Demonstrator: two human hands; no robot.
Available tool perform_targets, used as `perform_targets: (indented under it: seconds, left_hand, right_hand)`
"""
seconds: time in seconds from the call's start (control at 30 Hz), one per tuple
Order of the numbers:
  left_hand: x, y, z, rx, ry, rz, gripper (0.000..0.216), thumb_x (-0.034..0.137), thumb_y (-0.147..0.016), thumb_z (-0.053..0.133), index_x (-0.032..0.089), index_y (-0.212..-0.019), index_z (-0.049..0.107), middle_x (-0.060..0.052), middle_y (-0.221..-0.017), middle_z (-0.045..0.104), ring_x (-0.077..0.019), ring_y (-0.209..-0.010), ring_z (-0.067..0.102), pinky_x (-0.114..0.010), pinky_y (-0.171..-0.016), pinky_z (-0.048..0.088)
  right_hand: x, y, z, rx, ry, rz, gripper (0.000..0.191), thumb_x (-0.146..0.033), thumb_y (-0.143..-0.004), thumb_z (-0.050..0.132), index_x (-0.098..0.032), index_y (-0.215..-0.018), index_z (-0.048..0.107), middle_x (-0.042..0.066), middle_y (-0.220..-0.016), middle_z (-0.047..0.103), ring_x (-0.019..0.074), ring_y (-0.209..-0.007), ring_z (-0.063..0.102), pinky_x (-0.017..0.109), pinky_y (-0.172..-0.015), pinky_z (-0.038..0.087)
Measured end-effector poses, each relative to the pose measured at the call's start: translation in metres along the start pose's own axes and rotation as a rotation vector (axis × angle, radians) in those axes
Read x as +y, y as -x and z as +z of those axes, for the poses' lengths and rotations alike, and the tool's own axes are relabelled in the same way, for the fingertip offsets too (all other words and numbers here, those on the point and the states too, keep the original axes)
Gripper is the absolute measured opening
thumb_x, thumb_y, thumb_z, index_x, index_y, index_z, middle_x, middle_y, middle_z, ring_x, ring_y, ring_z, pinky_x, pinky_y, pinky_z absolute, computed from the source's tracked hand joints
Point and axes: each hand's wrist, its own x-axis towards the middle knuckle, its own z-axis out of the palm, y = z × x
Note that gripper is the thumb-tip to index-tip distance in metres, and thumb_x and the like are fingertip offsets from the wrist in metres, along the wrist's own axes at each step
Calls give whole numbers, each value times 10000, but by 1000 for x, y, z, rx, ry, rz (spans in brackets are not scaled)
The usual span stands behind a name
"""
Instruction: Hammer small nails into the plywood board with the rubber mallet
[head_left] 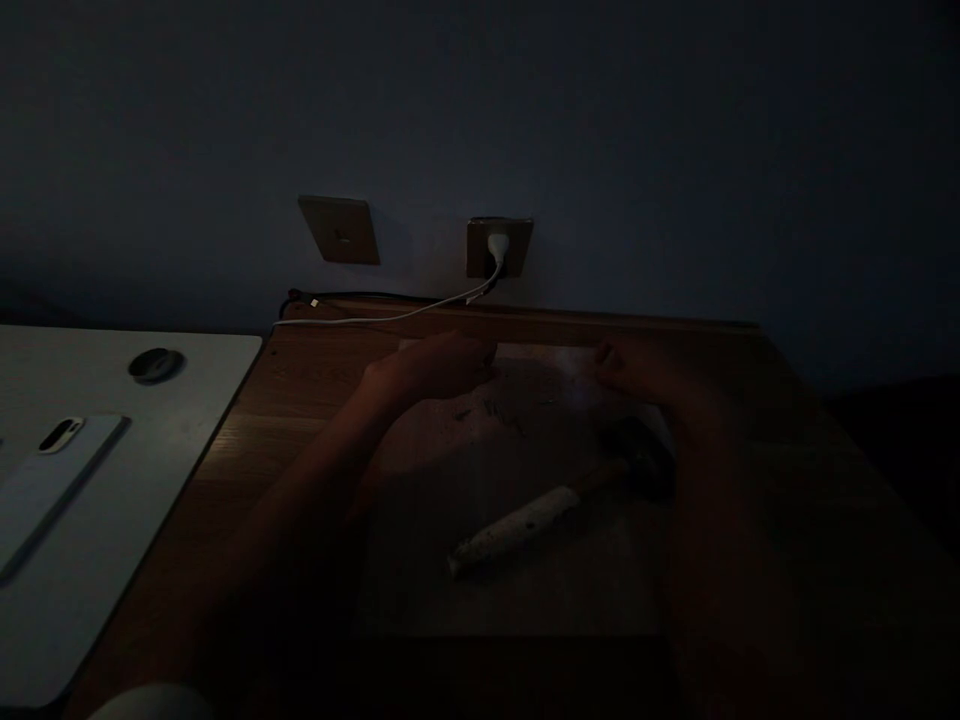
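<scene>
Head cam, v. dark: I see L hand and R hand apart at far end of board, both curled; can't tell if either's pinching anything. Hammer lies diagonally on it, head nr R forearm. Small dark bits lie nr L hand. White plug sits in wall socket behind.

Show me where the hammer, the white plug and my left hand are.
Hammer (550, 508): head view, on its whitish handle grip.
White plug (498, 244): head view, on its body.
Left hand (444, 364): head view, on the back of the hand.
</scene>
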Motion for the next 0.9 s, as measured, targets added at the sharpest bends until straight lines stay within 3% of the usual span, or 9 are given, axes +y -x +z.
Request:
perform_targets:
  seconds: [0.13,0.23,0.33,0.47,0.63,0.77,0.9]
  left_hand:
    - [-4,-1,0,21,31,7,349,399,-1048,493,174,-1203,710,-114,-1157,766,-241,-965,715,-318,-781,466]
    - [-6,-2,0,20,41,13,356,405,-1043,498,173,-1196,720,-114,-1132,772,-239,-959,714,-322,-808,471]
    - [-5,1,-5,35,30,31,354,403,-1042,504,165,-1193,718,-117,-1143,769,-255,-1004,712,-328,-817,476]
    - [-1,12,-19,133,24,55,315,366,-1041,530,150,-1204,693,-113,-1172,753,-231,-1000,705,-315,-836,482]
    - [1,57,-21,228,-15,61,282,347,-1054,521,154,-1194,672,-106,-1154,734,-216,-960,701,-327,-838,509]
    - [0,124,13,349,-67,47,263,345,-1049,541,173,-1212,654,-115,-1230,693,-240,-1078,671,-382,-939,530]
    - [0,173,55,544,-135,-5,209,348,-1026,595,193,-1148,667,-103,-1141,712,-276,-1088,640,-456,-960,530]
  right_hand:
    - [-13,13,-9,-21,-91,-112,145,-192,-830,658,-216,-973,649,36,-819,743,199,-758,691,273,-634,466]
    - [-32,28,-16,-170,-308,-245,302,-386,-869,688,-235,-1120,613,-2,-802,752,186,-730,702,265,-617,489]
    - [-41,34,-17,-206,-428,-216,438,-568,-861,686,-245,-1140,585,12,-829,764,190,-686,705,264,-549,482]
    - [-32,31,-19,-33,-372,-142,405,-554,-876,659,-234,-1118,600,54,-912,773,211,-713,716,287,-544,503]
    - [-47,62,-47,261,-260,-190,407,-508,-888,671,-240,-1192,638,71,-969,785,253,-824,740,398,-754,566]
    - [-61,102,-72,504,-256,-167,413,-500,-857,684,-267,-1197,659,72,-960,782,268,-795,743,428,-725,580]
    - [-33,113,-61,496,-237,-239,461,-610,-848,636,-281,-1169,670,72,-968,786,280,-780,755,445,-686,604]
